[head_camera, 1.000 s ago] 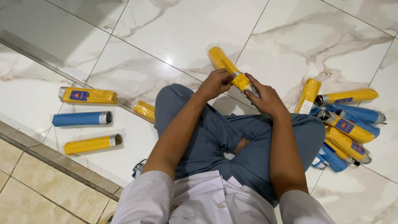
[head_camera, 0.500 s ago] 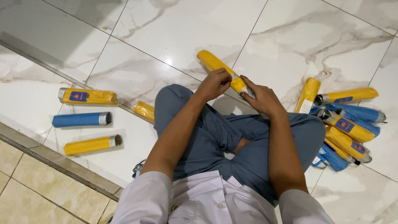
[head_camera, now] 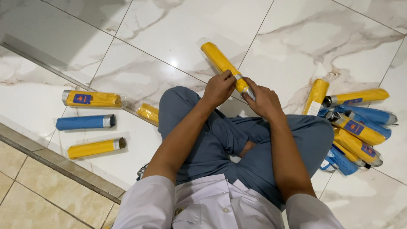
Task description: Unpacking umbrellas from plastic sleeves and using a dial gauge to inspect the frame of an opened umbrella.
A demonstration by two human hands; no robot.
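yellow folded umbrella (head_camera: 220,61) gripped by left hand (head_camera: 218,88), right hand (head_camera: 263,99) (handle end hidden)

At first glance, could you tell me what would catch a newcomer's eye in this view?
Both hands meet at the centre: the left hand and right hand grip a yellow folded umbrella in a clear sleeve, angled up over the crossed legs. To the right lies a heap of yellow and blue umbrellas on the marble floor. To the left, three umbrellas lie in a neat row.
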